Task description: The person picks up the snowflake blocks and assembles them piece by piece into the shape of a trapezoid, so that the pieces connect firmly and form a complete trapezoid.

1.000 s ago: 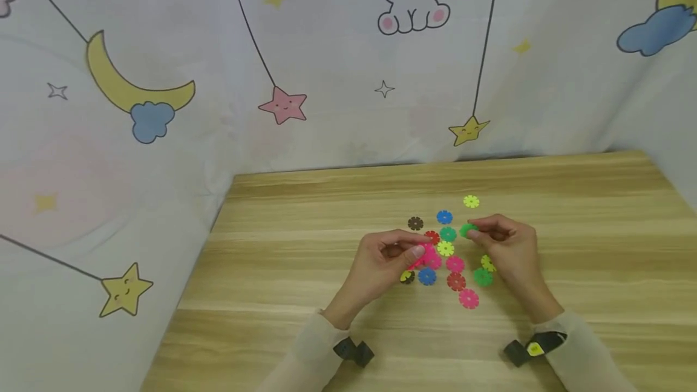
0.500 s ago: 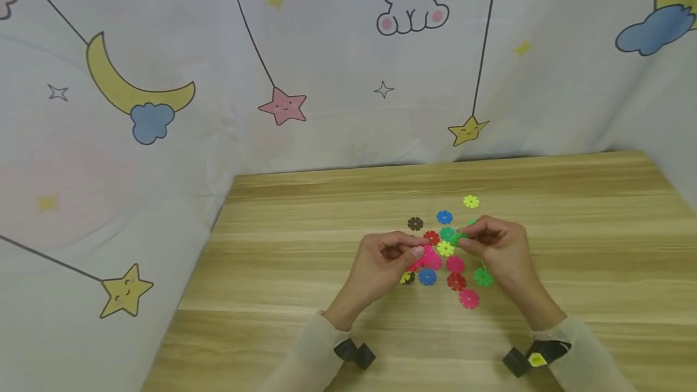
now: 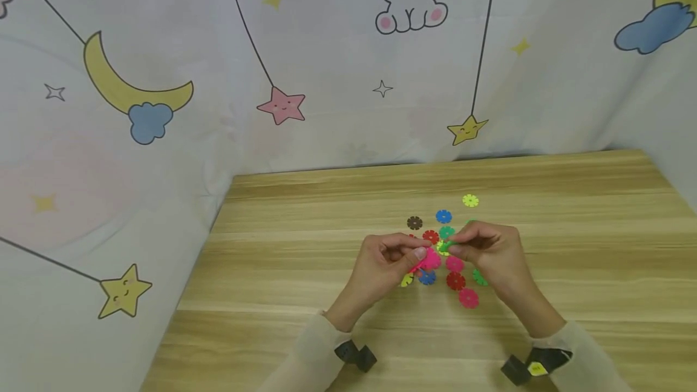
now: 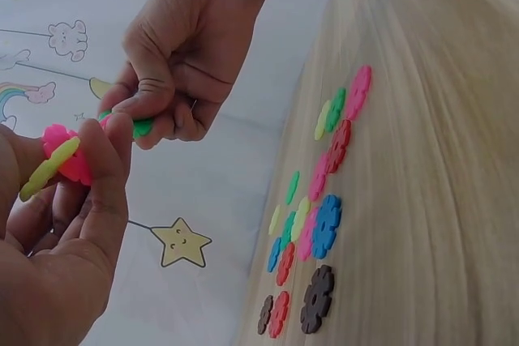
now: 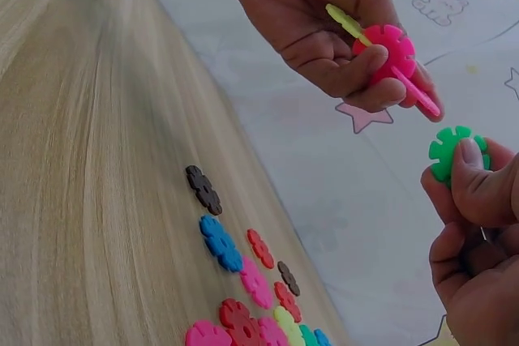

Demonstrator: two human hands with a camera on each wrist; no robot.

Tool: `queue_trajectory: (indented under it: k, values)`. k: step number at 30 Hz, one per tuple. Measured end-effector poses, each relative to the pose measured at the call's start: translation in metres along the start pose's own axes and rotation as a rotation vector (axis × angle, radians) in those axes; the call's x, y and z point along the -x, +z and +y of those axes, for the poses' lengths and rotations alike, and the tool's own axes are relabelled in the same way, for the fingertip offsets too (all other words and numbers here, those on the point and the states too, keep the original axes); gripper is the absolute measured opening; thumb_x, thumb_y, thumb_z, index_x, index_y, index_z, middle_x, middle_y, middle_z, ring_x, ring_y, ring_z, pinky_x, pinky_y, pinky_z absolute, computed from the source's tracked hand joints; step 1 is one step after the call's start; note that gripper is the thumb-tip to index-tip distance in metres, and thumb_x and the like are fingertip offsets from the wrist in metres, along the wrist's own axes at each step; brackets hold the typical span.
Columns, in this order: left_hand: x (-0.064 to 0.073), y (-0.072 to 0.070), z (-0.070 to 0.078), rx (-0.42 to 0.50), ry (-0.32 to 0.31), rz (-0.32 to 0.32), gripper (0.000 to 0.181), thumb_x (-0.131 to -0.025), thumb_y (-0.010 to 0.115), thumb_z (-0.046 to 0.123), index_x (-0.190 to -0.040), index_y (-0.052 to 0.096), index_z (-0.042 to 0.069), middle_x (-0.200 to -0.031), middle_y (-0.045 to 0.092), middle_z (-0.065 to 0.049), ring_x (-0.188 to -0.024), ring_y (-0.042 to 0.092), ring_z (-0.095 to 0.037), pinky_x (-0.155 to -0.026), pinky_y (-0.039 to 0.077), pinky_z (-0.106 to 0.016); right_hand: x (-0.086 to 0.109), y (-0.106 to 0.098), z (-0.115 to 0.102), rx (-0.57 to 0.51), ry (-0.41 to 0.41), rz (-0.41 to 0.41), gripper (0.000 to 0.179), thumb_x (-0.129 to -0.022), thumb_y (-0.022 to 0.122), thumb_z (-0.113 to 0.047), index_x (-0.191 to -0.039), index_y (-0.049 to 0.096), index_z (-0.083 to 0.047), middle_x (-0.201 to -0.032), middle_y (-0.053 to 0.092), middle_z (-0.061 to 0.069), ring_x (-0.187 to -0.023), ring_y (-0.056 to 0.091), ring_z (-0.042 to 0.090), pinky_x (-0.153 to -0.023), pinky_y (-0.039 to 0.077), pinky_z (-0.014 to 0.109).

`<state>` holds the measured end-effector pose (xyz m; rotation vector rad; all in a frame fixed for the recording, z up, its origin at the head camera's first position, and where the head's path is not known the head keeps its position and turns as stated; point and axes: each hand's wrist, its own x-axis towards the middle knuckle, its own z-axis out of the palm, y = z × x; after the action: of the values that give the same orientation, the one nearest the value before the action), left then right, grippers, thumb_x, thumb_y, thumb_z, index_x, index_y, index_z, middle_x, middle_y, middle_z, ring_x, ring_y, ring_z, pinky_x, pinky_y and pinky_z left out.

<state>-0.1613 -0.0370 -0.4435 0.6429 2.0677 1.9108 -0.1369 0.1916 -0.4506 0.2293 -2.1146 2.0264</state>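
Note:
My left hand pinches a small joined cluster of notched plastic discs between thumb and fingers. In the right wrist view the cluster shows a pink disc, a yellow disc slotted into one side and a second pink disc seen nearly edge-on. Thumb and finger of my right hand pinch a single green notched disc. This green disc is held just to the right of the cluster, with a small gap between them in the right wrist view. Both hands are raised over the table.
Loose notched discs lie spread on the wooden table below the hands, among them a brown disc, a blue disc, a red disc and a yellow disc. A printed curtain hangs behind the table.
My right hand has moved left with the green disc, from the right of the loose discs to close beside my left hand. The left hand has stayed almost in place.

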Motion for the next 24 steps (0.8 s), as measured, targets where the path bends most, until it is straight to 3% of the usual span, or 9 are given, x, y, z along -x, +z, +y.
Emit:
queue_trajectory:
  k: [12, 24]
  values:
    - [-0.0006, 0.0001, -0.0006, 0.037, -0.012, -0.019, 0.018, -0.101, 0.072, 0.009, -0.114, 0.082, 0.001, -0.100, 0.081, -0.028, -0.067, 0.070, -0.002, -0.051, 0.040, -0.017, 0.0006, 0.0061, 0.0005, 0.021, -0.058, -0.050, 0.022, -0.080, 0.078, 0.023, -0.082, 0.080, 0.002, -0.079, 0.077, -0.012, -0.078, 0.073, 0.005, -0.075, 0.063, 0.020]
    - [0.0000, 0.0027, -0.0019, 0.112, -0.046, -0.061, 0.020, -0.103, 0.069, 0.007, -0.116, 0.079, -0.005, -0.101, 0.078, -0.034, -0.070, 0.076, -0.005, -0.057, 0.052, -0.017, 0.0013, 0.0070, 0.0005, 0.040, -0.108, -0.059, 0.027, -0.078, 0.076, 0.027, -0.081, 0.080, 0.000, -0.079, 0.076, -0.011, -0.079, 0.073, 0.006, -0.076, 0.063, 0.020]
